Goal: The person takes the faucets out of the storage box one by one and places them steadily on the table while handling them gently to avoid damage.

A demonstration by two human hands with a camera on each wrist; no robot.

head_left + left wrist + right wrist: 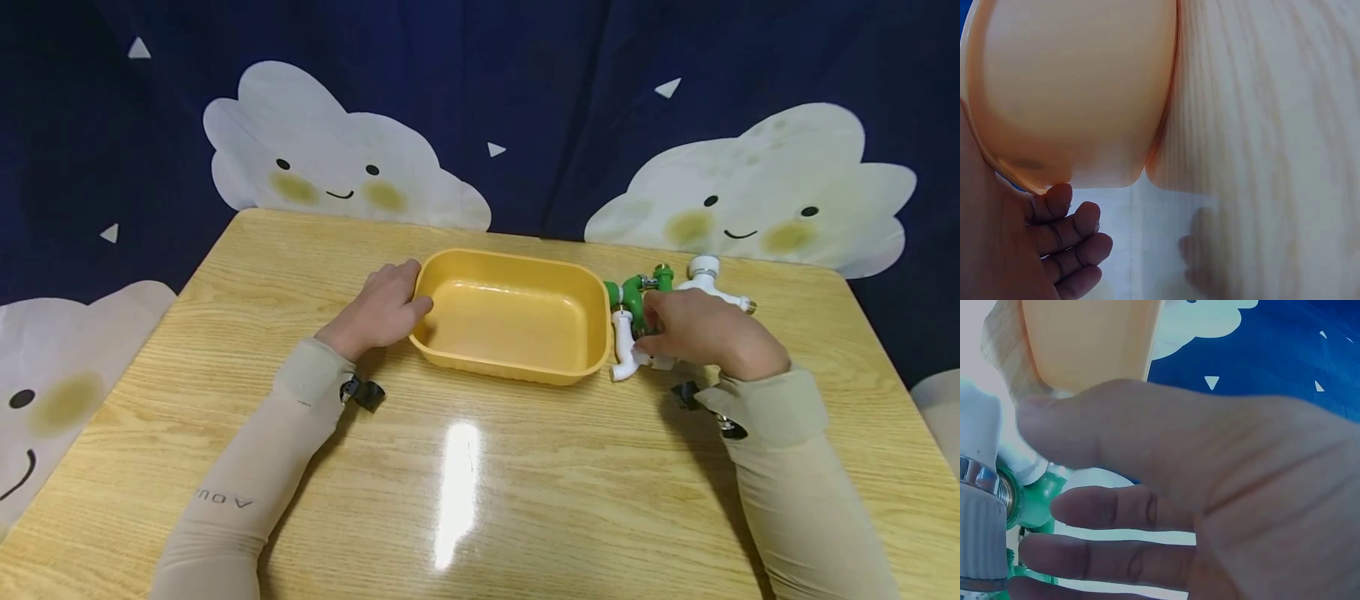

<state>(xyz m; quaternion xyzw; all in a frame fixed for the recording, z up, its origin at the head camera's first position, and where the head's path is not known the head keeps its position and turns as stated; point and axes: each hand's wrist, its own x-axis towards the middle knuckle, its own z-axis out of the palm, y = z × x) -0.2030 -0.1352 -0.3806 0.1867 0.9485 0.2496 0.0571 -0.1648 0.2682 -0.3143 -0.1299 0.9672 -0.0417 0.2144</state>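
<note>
A yellow plastic basin (517, 367) sits upright on the table. My left hand (382, 308) holds its left end, the thumb over the rim and the fingers outside; the left wrist view shows these fingers bent beside the basin wall (1079, 81). Right of the basin lie several plastic taps, green (633, 300) and white (623, 337). Over them reaches my right hand (708, 329), covering part of the group. In the right wrist view its fingers (1116, 559) extend toward a white tap with a ridged collar (982, 540) and a green tap (1041, 500), thumb spread apart.
Behind the right hand lies another white tap (705, 279) with a round ridged knob. The wooden table (375, 500) extends in front of the basin. A dark blue curtain (540, 100) with smiling clouds hangs along the table's back edge.
</note>
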